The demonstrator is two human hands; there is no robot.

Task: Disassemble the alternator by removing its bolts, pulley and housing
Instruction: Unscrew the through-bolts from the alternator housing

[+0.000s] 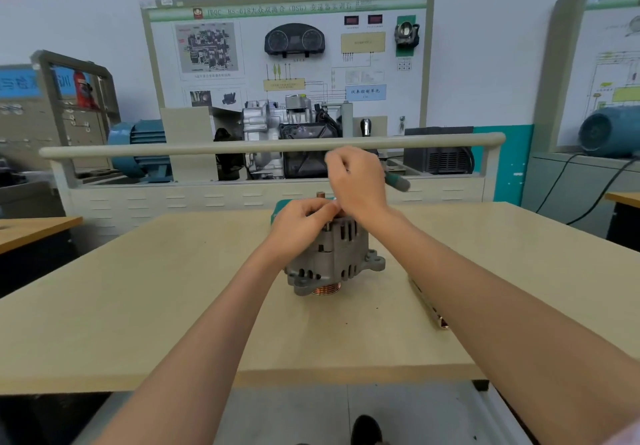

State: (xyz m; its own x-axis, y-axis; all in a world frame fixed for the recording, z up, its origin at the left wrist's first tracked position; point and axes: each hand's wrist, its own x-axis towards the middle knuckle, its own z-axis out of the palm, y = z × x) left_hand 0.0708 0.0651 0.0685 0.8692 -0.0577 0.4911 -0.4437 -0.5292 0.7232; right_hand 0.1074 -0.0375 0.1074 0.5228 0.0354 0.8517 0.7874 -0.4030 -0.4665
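Left hand [300, 219] curled in a grip, right hand [360, 181] fisted just above, forearms outstretched

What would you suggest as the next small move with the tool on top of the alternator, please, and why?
Probably turn the green-handled tool to loosen a fastener on top. The right hand grips it above the alternator, which stands pulley down on the table, and the left hand steadies the top. The tool's tip is hidden.

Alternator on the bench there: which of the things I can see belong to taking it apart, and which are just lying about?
Part of the job:
- alternator, standing pulley down
- left hand, gripping its top
- right hand, holding a green-handled tool

Just lying about:
- metal tool on the table
- transmission training board
- blue motors
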